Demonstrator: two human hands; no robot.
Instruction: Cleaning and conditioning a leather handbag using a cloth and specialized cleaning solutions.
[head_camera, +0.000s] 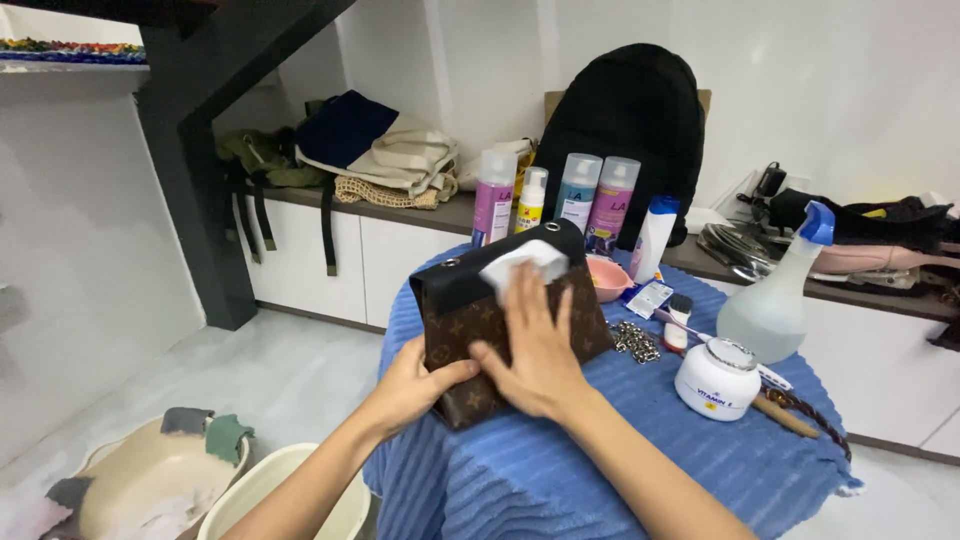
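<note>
Holding, centre frame: my left hand (412, 385) fingers clasp brown patterned handbag (505, 335) on blue-covered table (600, 470); my right hand (535, 350), fingers flat and extended, presses white cloth (522, 262) on it. Right: spray bottle (775, 300), white jar (718, 378).

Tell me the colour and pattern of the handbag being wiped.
The handbag is brown with a repeating tan motif print and a black top flap, seen in the head view.

Even, bright, diffuse indoor light. Soft shadows only. Mild glare on the white wall (860, 90) at 2 o'clock. Slight wide-angle bending at edges; focus acceptable throughout.
</note>
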